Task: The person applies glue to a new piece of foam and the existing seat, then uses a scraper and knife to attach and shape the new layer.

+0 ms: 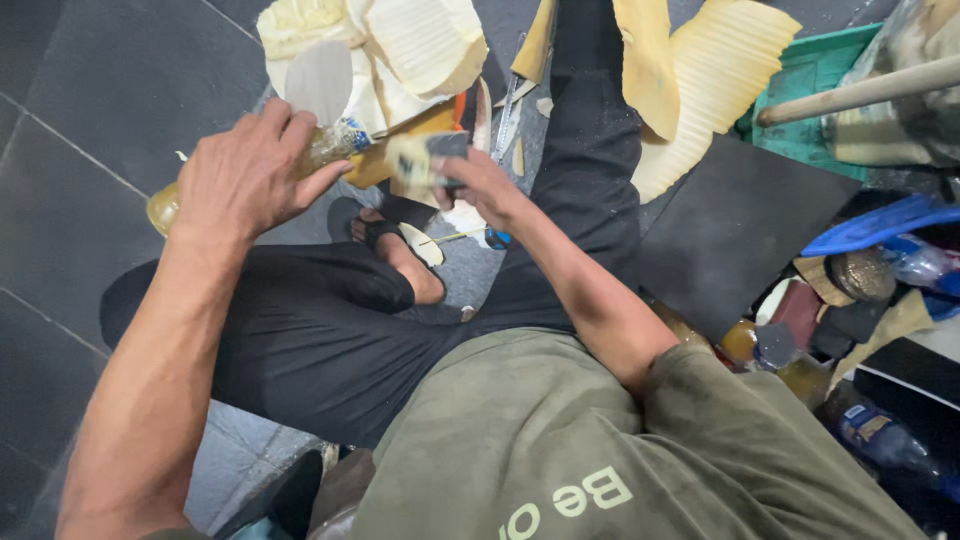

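1. Bottle point(250, 170) of amber liquid is lying tilted in the left hand point(245, 175), whose fingers are wrapping closed around its middle; its base is sticking out to the hand's left, its labelled neck pointing toward the right hand.
2. Cream ribbed sheets point(715, 70) are spreading over the dark tiled floor point(90, 120) beyond both hands, well apart from the right hand.
3. A black flat sheet point(735, 225) is lying to the right of the right forearm.
4. A sandalled foot point(400, 250) is resting just below both hands, between them.
5. The right hand point(480, 185) is closing its fingers on a small pale piece with a dark face point(430, 160), holding it just beside the bottle's neck.
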